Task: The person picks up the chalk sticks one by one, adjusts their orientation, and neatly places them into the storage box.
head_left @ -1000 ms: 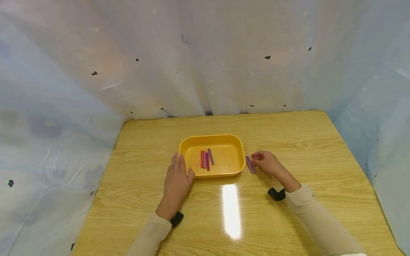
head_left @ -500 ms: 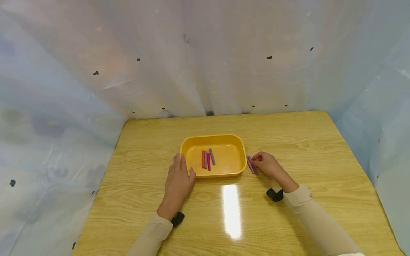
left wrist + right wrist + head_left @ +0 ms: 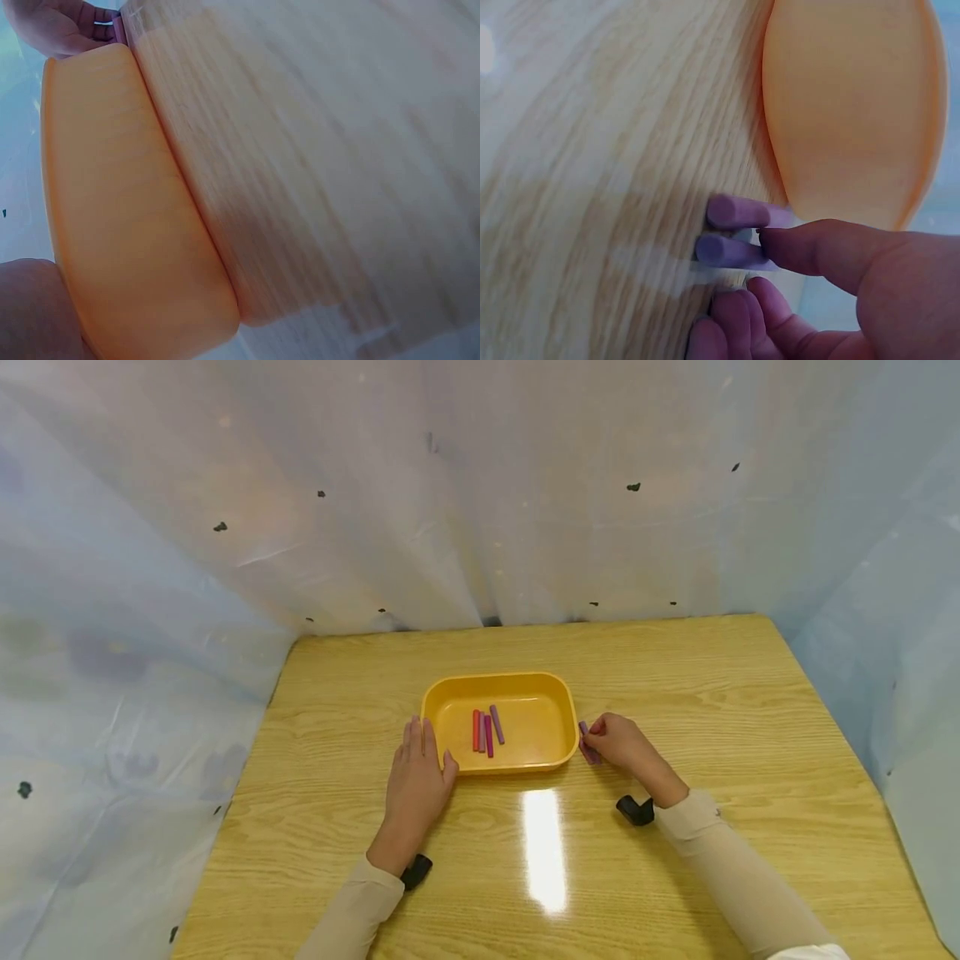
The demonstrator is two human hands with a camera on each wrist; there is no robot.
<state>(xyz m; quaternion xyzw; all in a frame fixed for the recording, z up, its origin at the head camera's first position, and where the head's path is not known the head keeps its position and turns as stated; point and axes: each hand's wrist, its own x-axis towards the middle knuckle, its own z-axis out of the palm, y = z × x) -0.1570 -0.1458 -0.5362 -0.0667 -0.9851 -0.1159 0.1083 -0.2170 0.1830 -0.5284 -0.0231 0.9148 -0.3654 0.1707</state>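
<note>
Pale glossy patterned sheeting (image 3: pixel 525 485) fills the upper part and both sides of the head view; a yellow-brown wood-grain table (image 3: pixel 750 710) occupies the centre and bottom; a smooth yellow tray with rounded corners (image 3: pixel 536 731) rests on it at frame centre; beige long sleeves (image 3: pixel 738 870) enter from the lower edge, left of centre and at lower right.

The hands are apart, at opposite ends of the tray; the left hand (image 3: pixel 415 781), left of centre, lies against the tray's left end, fingers straight, thumb at the near corner; the right hand (image 3: pixel 626 743), right of centre, has bent fingers at two slim purple cylindrical sticks (image 3: pixel 731 253); these lie side by side on the table, just beside the tray's right end; in the right wrist view, lower centre, the thumb tip meets them; whether the fingers have closed on either cannot be told.

A black angular fitting (image 3: pixel 636 811) sits at each wrist; four slim cylindrical sticks, red (image 3: pixel 476 731), mauve (image 3: pixel 482 733), magenta (image 3: pixel 489 737) and purple (image 3: pixel 497 725), lie in the tray's left half.
</note>
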